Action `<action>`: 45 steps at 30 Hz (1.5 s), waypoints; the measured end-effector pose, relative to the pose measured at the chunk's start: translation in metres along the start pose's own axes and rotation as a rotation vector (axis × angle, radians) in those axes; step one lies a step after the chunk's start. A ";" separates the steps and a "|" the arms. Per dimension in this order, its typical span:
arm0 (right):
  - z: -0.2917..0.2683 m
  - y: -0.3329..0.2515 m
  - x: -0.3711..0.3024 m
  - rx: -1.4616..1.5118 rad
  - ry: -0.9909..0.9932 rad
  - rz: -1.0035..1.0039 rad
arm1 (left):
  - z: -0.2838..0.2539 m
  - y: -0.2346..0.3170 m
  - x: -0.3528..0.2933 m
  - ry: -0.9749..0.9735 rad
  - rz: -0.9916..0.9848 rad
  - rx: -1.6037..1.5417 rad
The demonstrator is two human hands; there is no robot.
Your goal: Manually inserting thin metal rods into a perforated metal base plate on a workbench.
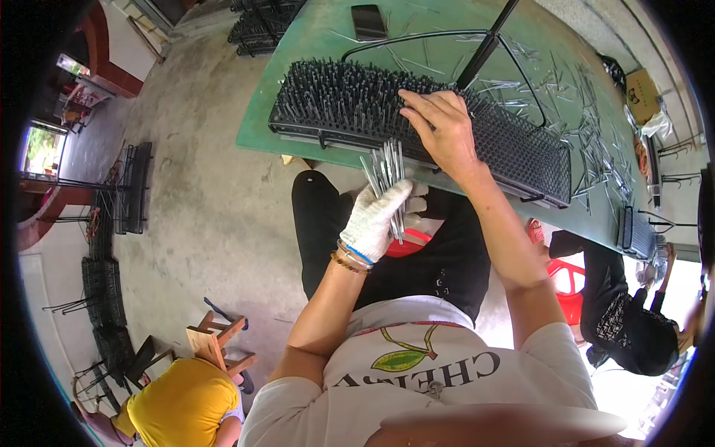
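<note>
My left hand (376, 220), in a white knit glove, is closed around a bundle of thin silvery metal rods (386, 167). The rods fan out upward, just off the near edge of a long black rack (521, 153). Its left part bristles with upright dark rods (335, 97), while the right part shows bare holes. Over the border between these parts is my bare right hand (443, 127), its thumb and forefinger drawn close together at the rods. Whatever lies between those fingertips is too small to make out.
A green table (257, 119) bears the rack, its black frame bar (488, 48), a phone (369, 22) and scattered loose rods (588, 141). A person in black (633, 328) works at another rack (635, 232) on the right. A person in yellow (179, 402) is at lower left, beside a wooden stool (212, 339).
</note>
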State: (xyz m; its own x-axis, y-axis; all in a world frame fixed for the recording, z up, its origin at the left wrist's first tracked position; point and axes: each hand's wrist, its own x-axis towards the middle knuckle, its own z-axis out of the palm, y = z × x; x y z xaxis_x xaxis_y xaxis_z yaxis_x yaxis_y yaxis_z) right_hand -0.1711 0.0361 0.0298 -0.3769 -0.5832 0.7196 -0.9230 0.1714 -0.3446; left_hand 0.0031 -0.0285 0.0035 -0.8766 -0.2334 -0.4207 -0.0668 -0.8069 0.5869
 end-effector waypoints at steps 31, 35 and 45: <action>-0.036 -0.026 -0.019 0.676 -0.514 0.934 | 0.008 -0.002 -0.006 -0.036 0.063 0.088; -0.036 -0.025 -0.025 0.658 -0.500 0.927 | 0.008 -0.005 -0.005 0.001 0.079 0.091; -0.041 -0.018 -0.023 0.794 -0.475 0.867 | 0.012 -0.004 -0.005 0.019 0.129 0.132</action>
State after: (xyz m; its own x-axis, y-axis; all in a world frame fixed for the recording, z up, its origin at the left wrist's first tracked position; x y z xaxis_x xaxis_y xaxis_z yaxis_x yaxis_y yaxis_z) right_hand -0.1492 0.0793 0.0443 -0.6156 -0.7733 -0.1519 -0.0255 0.2121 -0.9769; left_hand 0.0019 -0.0172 0.0115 -0.8731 -0.3410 -0.3485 -0.0177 -0.6920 0.7216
